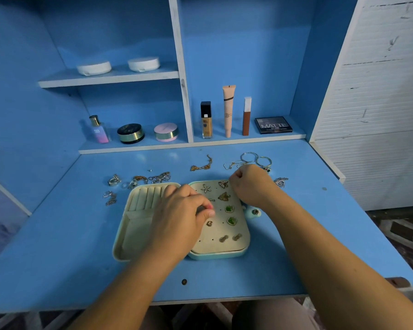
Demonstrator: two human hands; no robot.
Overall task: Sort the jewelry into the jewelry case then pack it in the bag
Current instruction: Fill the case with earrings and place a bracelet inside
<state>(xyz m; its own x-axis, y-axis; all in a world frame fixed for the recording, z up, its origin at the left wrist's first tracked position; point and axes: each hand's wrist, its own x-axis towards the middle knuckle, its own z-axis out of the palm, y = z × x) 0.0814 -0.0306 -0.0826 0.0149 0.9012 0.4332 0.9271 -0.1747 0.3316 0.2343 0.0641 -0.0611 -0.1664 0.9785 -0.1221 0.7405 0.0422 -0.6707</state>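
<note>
- Left grip (184, 210) is hovering over the middle of the open jewelry case (122, 236) with its fingers curled. Thumb and forefinger tips are meeting above the earring panel (215, 245); I cannot tell whether anything is pinched between them.
- Right grip (250, 184) is sitting curled in a fist at the panel's upper right corner, hiding whatever may be inside.
- Jewelry case is lying open on the tabletop (69, 258) at the centre of the frame, showing ring rolls (146, 197) in its left half and the panel in its right.
- Starfish stud (205, 188), green heart studs (229, 208) and other small studs are sitting on the panel.
- Gold chain (202, 166), hoop earrings (249, 157) and silver pieces (115, 180) are lying loose on the tabletop, above and left of the case.
</note>
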